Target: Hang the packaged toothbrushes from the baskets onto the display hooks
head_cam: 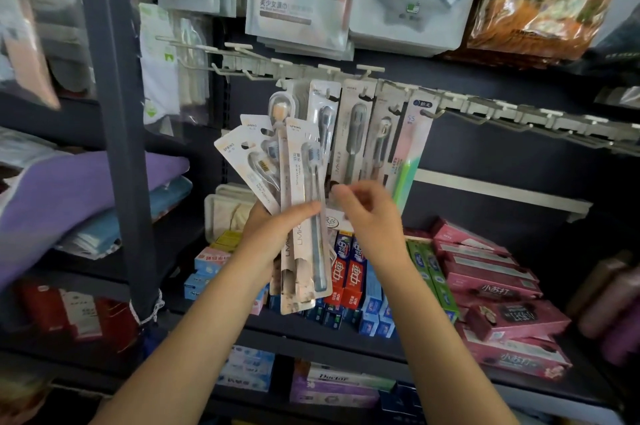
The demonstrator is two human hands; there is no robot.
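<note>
Left hand [273, 227] grips three toothbrush packs [301, 203]; five packs hung [356, 134].

three fanned toothbrush packs [300, 189] in hand, five hung packs [356, 134], two hands [273, 227]

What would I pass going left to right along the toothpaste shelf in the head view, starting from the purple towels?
Purple folded towels → left hand gripping a fan of packaged toothbrushes → right hand → green toothpaste boxes → pink boxes.
</note>
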